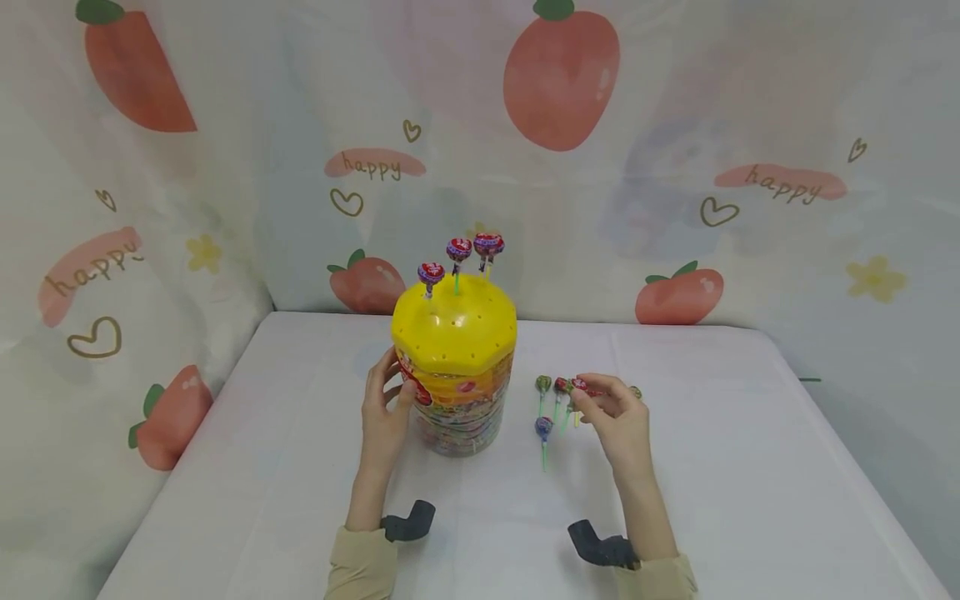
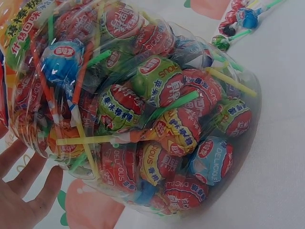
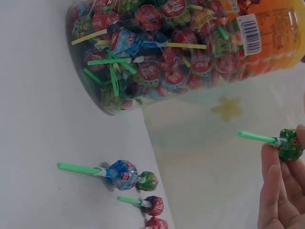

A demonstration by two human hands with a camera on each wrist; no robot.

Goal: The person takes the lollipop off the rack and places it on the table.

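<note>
A clear candy jar (image 1: 461, 425) packed with wrapped lollipops stands on the white table, topped by a yellow lid (image 1: 453, 325) with small holes. Several purple-and-red lollipops (image 1: 459, 248) stick up from the lid's far part. My left hand (image 1: 386, 421) rests against the jar's left side, its fingers fairly straight in the left wrist view. To the jar's right, my right hand (image 1: 618, 421) pinches a green-wrapped lollipop (image 3: 289, 144) by its head, green stick pointing away from the fingers. Part of that head is hidden by the fingertips.
Right of the jar lie loose lollipops: a blue one (image 1: 543, 427) in front, a green one (image 1: 543, 383) and a red one (image 1: 560, 385) behind it. Another green lollipop (image 1: 636, 392) shows partly beyond my right hand. A printed cloth (image 1: 562, 208) hangs behind the table.
</note>
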